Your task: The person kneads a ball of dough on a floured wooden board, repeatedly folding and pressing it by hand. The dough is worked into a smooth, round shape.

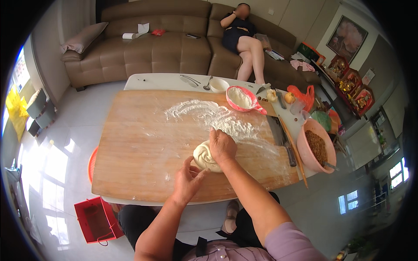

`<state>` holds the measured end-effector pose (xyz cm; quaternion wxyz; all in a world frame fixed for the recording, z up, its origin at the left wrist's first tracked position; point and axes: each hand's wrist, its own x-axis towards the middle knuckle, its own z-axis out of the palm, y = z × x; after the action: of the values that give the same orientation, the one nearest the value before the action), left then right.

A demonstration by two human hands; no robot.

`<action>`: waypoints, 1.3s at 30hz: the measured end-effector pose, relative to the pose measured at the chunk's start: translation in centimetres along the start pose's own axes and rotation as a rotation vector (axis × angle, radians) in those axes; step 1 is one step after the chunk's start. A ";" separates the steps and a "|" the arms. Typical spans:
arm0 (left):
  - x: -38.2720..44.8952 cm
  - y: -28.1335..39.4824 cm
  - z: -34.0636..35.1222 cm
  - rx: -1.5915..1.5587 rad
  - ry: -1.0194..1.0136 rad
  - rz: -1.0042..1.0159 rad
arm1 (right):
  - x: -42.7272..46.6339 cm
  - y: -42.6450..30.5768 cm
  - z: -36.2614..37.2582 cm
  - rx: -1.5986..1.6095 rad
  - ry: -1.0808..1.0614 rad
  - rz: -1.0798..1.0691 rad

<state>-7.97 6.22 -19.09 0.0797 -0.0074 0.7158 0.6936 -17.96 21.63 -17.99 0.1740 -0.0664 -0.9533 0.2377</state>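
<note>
A round, swirled lump of dough (203, 155) rests near the front middle of a floured wooden board (140, 140). My right hand (223, 145) grips its right side, fingers curled and thumb side up. At the dough's lower left is my left hand (189, 179), thumb and fingers spread around the edge, with fingertips at or touching it. Loose white flour (225, 120) is smeared over the board behind the dough. Parts of the dough's right side are hidden under my right hand.
A pink scoop (261, 109) of flour sits at the board's back edge, beside a white bowl (219, 91). Along the right lie a cleaver (276, 130), a wooden rolling pin (292, 146) and a pink basin (304, 151) of brown filling. A person (240, 32) sits on the sofa (140, 53).
</note>
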 end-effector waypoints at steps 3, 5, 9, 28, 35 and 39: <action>0.7 -0.8 0.8 -0.400 -0.075 -0.108 | -0.2 -0.3 -0.9 0.084 -0.226 0.126; 0.6 -1.5 1.4 -0.471 -0.055 -0.034 | -1.4 -0.3 -1.7 0.314 -0.251 0.137; -0.6 -2.7 2.4 -0.233 0.114 0.333 | -5.0 -0.1 -4.1 0.702 -0.240 0.169; 0.3 -1.6 0.0 0.143 0.107 0.099 | 0.0 -0.4 0.4 -0.005 0.004 -0.023; 0.7 -2.4 2.0 -0.348 0.057 0.211 | -2.7 -0.7 -1.3 0.367 -0.180 0.108; -1.2 -1.9 1.9 0.139 0.221 0.529 | -6.1 -1.2 -4.9 0.720 -0.133 0.159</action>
<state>-6.39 7.97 -20.89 -0.1817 0.1094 0.7431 0.6347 -10.52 21.38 -15.22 0.1048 -0.0594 -0.8098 0.5742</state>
